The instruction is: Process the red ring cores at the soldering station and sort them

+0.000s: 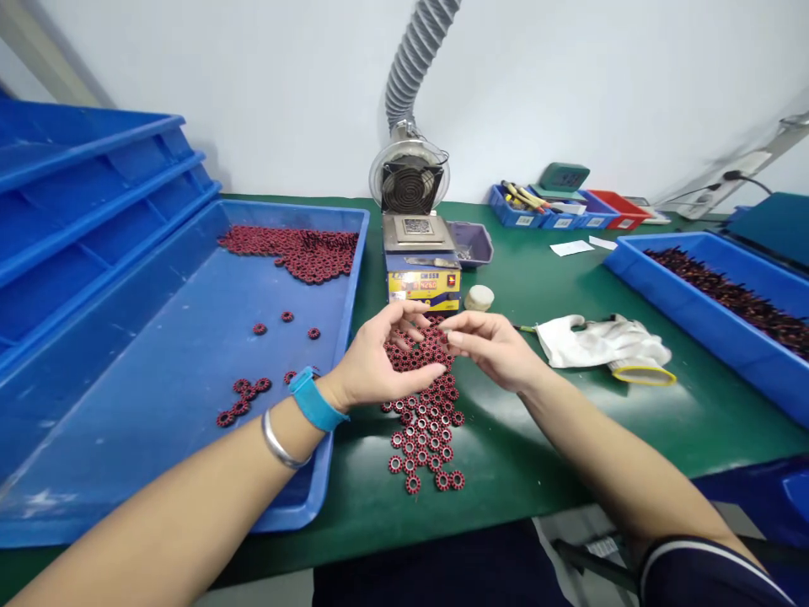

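With left hand [372,364] open, right hand [499,347] nearly pinched, contents unclear | above small red-black toothed rings [444,381], before blue-yellow boxy machine [414,285] | likely light, stiff; pinch outer rims

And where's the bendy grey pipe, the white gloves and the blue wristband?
Grey pipe [415,67]: head view, middle of its ribbed length.
White gloves [562,344]: head view, white cloth.
Blue wristband [313,403]: head view, strap.

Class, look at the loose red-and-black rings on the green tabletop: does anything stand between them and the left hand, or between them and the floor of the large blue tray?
Nothing visible blocks the left hand from the rings. Between rings and tray floor stands the tray's raised side wall, crossed by the left wrist.
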Tool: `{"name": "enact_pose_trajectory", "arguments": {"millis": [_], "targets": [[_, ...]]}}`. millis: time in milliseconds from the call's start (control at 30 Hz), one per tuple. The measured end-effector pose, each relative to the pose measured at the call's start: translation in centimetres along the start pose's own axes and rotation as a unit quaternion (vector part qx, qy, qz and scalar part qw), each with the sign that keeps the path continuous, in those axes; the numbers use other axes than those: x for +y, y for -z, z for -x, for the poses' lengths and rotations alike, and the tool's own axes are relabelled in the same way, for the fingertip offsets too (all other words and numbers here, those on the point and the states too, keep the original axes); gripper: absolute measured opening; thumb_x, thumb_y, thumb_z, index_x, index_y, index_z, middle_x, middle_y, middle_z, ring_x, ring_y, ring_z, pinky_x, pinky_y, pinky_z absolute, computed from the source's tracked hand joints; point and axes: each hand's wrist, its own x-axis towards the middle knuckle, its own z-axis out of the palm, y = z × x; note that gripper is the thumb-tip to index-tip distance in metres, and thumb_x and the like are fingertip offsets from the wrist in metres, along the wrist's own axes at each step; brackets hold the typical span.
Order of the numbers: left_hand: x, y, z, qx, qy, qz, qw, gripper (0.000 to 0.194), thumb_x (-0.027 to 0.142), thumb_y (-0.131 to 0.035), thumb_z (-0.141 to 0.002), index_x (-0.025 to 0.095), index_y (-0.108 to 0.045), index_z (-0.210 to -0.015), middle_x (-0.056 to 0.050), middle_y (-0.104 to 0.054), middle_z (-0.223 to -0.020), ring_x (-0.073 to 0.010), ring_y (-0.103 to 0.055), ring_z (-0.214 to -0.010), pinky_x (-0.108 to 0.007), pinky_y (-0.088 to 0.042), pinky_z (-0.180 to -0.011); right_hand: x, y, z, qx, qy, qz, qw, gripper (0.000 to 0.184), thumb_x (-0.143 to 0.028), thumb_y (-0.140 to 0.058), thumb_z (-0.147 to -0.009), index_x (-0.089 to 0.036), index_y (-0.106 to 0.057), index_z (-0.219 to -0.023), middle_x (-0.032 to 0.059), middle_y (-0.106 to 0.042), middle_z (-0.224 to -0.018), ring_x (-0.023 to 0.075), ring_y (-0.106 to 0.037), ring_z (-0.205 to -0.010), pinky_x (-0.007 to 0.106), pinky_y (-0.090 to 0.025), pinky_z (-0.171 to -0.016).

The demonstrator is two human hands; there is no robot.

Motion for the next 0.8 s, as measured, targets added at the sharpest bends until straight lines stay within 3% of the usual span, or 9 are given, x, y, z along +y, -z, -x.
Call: {"name": "enact_pose_trajectory", "arguments": {"millis": [167, 433, 800], "targets": [[0.5, -0.7, 0.4, -0.048, 0.019, -0.044, 0.998, 0.043, 0.030, -0.078, -0.065, 0.015, -0.058, -0.100, -0.007, -0.067, -0.092, -0.0182, -0.063, -0.084, -0.031, -0.053, -0.077, 2.7, -0.1, 2.1, 0.023, 0.017, -0.032, 0.999, 0.023, -0.029, -0.085, -0.063, -0.022, -0.074, -0.083, 0.0000, -0.073, -0.080, 0.0097, -0.065, -0.071, 0.027, -0.054, -0.077], [0.4, -1.4, 0.4, -0.058, 0.076, -0.041, 0.995, 0.014, 0.025, -0.066, -0.077, 0.014, -0.060, -0.083, -0.002, -0.063, -0.076, -0.0107, -0.056, -0.062, -0.023, -0.047, -0.057, 3.0, 0.1, 2.7, -0.003, 0.040, -0.017, 0.999, 0.021, -0.026, -0.082, -0.068, -0.025, -0.073, -0.086, 0.0008, -0.073, -0.084, 0.0117, -0.067, -0.075, 0.031, -0.056, -0.078], [0.4, -1.6, 0.2, -0.060, 0.157, 0.018, 0.986, 0.018, 0.030, -0.064, -0.076, 0.015, -0.058, -0.070, 0.001, -0.055, -0.062, -0.0104, -0.047, -0.058, -0.023, -0.040, -0.054, 3.1, -0.1, 3.1, 0.008, 0.041, -0.033, 0.999, 0.022, -0.025, -0.082, -0.067, -0.022, -0.071, -0.085, 0.0006, -0.069, -0.080, 0.0098, -0.062, -0.069, 0.026, -0.054, -0.069]]}}
